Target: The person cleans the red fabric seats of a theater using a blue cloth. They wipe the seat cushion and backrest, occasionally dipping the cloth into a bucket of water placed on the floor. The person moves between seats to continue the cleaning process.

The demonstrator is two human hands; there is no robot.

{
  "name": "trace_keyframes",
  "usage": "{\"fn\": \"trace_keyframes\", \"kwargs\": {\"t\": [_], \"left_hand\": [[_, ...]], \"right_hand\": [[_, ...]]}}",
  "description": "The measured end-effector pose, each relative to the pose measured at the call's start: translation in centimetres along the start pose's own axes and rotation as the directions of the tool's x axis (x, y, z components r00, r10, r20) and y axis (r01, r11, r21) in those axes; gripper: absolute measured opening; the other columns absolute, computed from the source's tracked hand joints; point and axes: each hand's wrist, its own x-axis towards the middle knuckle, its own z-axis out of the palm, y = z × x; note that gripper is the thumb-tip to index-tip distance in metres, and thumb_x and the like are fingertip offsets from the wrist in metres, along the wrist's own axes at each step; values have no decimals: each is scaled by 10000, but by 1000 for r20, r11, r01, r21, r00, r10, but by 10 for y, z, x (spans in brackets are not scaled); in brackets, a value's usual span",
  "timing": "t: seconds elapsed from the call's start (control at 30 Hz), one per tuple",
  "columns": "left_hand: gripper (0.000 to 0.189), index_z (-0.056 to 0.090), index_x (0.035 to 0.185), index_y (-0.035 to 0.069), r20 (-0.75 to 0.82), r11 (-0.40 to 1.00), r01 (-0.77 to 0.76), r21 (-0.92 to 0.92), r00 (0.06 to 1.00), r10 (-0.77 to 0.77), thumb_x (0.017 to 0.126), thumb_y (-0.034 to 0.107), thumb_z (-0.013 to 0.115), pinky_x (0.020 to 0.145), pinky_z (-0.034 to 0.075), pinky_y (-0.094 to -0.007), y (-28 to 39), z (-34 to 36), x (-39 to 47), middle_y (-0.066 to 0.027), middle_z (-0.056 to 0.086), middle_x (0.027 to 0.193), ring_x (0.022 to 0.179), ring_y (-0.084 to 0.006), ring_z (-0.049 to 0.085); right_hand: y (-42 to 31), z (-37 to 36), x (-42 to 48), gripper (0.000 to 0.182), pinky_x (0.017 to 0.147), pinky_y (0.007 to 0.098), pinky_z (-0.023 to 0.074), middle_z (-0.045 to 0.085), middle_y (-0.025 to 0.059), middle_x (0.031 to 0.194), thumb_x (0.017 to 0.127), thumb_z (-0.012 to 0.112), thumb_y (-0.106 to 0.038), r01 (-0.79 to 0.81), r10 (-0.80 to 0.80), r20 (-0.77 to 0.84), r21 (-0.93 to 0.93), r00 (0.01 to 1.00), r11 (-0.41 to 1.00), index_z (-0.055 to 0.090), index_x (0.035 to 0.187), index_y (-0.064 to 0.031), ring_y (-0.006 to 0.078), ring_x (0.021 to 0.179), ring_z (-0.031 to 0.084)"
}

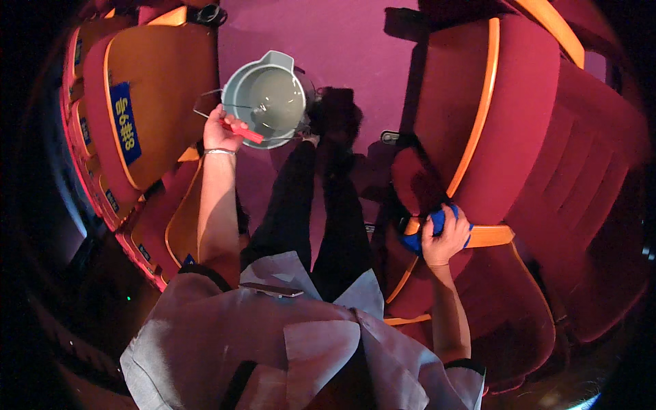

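Note:
A grey plastic bucket (230, 92) with cloudy water inside hangs or stands ahead of my feet; I cannot tell if it touches the floor. My left hand (223, 130) grips the red sleeve of its wire handle (251, 135). On my right, a blue cloth (438, 221) lies bunched under my right hand (447, 237), whose fingers curl over it. The cloth is pressed against a wooden armrest (491, 236) between two red upholstered seats. Part of the cloth spills over the armrest's near end.
Red seats with wooden trim (476, 102) line the right side. To the left are wooden seat backs (159, 92) bearing blue marked panels (126, 123). A purple carpet (318, 36) runs between the rows. A dark round object (210, 14) sits at the top left.

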Motion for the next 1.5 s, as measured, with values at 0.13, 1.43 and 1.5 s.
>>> {"fn": "trace_keyframes", "kwargs": {"t": [0.13,1.43,1.5], "left_hand": [[227,518,755,155,21,977,-1,212,1000,-3,917,282,612,573,418,-393,24,41,37,21,412,583,510,-175,408],[643,483,1290,106,211,-194,-106,975,716,666,727,249,760,949,456,-430,38,122,125,-174,606,1170,1093,-345,585],[631,467,1295,113,257,-178,-187,966,737,625,745,229,753,920,469,-440,25,115,127,-179,615,1140,1069,-355,592]], "right_hand": [[-1,-2,3,412,820,451,421,585,161,1124,737,674,-275,-38,39,49,-19,998,999,622,1115,-120,366,948,553],[24,-27,311,542,737,421,495,544,158,1203,597,738,-80,229,-249,-55,-243,967,943,675,1105,-259,329,954,567],[26,-23,339,510,722,424,489,546,156,1190,624,723,-86,280,-314,-78,-286,946,916,675,1104,-253,324,942,564]]}}
